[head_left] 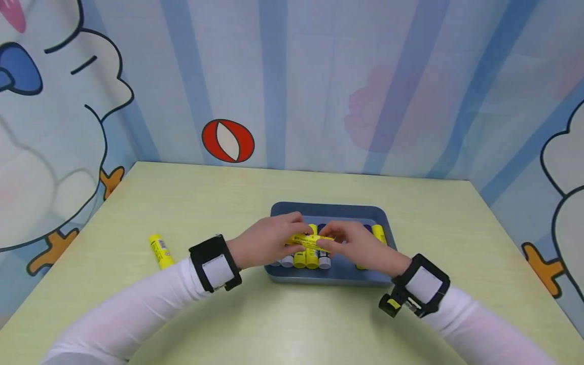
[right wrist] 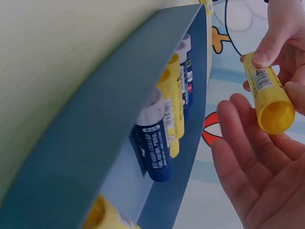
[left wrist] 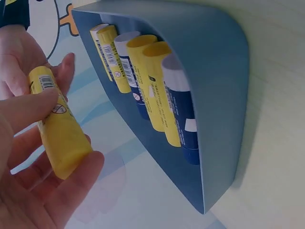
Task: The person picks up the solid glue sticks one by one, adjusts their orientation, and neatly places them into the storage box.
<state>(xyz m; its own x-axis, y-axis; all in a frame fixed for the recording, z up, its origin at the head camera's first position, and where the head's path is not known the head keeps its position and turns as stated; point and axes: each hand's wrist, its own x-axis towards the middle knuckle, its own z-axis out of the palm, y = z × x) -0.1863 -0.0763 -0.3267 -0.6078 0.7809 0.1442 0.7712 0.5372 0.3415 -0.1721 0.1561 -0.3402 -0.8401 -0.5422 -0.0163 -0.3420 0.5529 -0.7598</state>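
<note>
My left hand (head_left: pixel 269 241) holds a yellow glue stick (head_left: pixel 303 240) between thumb and fingers above the tray. At the stick's other end is my right hand (head_left: pixel 365 248); in the right wrist view its fingers (right wrist: pixel 243 152) are extended and loosely spread, with the thumb beside the hollow yellow end. Below lies a blue-grey tray (head_left: pixel 328 207) with a row of glue sticks, some yellow, others dark blue with pale caps. A dark blue stick (right wrist: pixel 155 143) and a yellow stick (left wrist: pixel 159 90) show clearly in the wrist views. The hands hide part of the row.
Another yellow glue stick (head_left: pixel 160 251) lies on the pale table (head_left: pixel 205 197) to the left, near my left sleeve. A printed curtain (head_left: pixel 310 91) stands behind the table. Both wrists wear black straps with devices.
</note>
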